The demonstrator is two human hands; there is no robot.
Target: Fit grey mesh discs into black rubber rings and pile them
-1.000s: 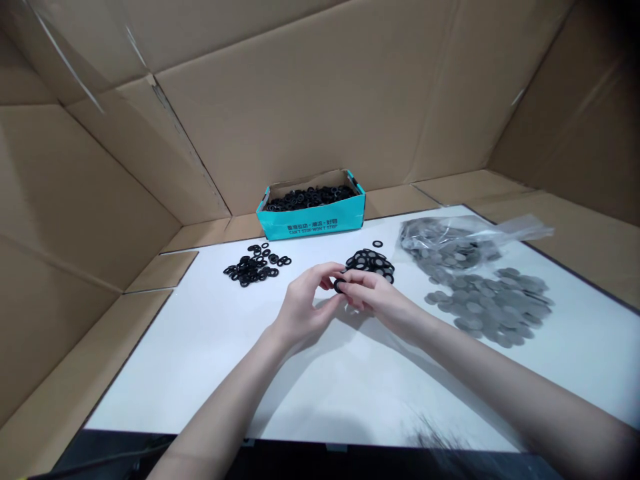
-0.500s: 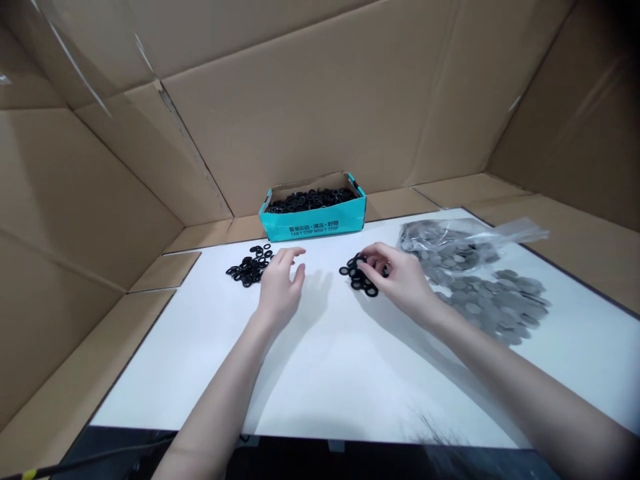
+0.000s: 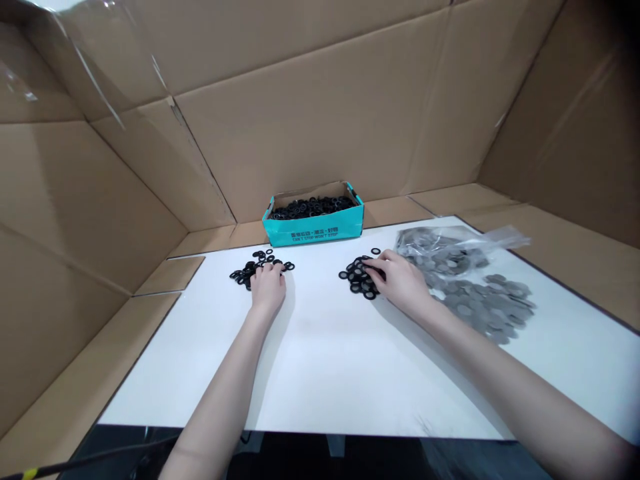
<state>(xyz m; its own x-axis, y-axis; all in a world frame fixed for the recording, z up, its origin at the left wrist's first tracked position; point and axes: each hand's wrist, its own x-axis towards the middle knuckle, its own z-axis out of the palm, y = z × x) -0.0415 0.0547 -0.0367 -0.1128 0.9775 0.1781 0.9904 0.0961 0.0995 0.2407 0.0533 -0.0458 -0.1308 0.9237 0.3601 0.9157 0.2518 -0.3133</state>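
Black rings [image 3: 247, 272] now lie under the left hand [image 3: 267, 288], while the right hand [image 3: 400, 280] has parted to the second ring pile [image 3: 356, 281]; whether either grasps one I cannot tell.

left ring pile [image 3: 249, 272]: black, looks like rubber, matt and smooth.
right ring pile [image 3: 356, 280]: black rings that look like rubber, matt; some have a pale grey middle.
small box [image 3: 315, 230]: thin card, teal outside with a slight shine, plain brown on the inside.
grey discs [image 3: 483, 305]: dull grey, maybe fine metal mesh; too small to be sure.
bag [image 3: 450, 241]: thin clear plastic, shiny and crinkly.
surface [image 3: 325, 357]: white, smooth, with a soft shine.
walls [image 3: 320, 113]: brown cardboard, matt, with fold lines.
tape [image 3: 95, 87]: clear, glossy strips on the cardboard.
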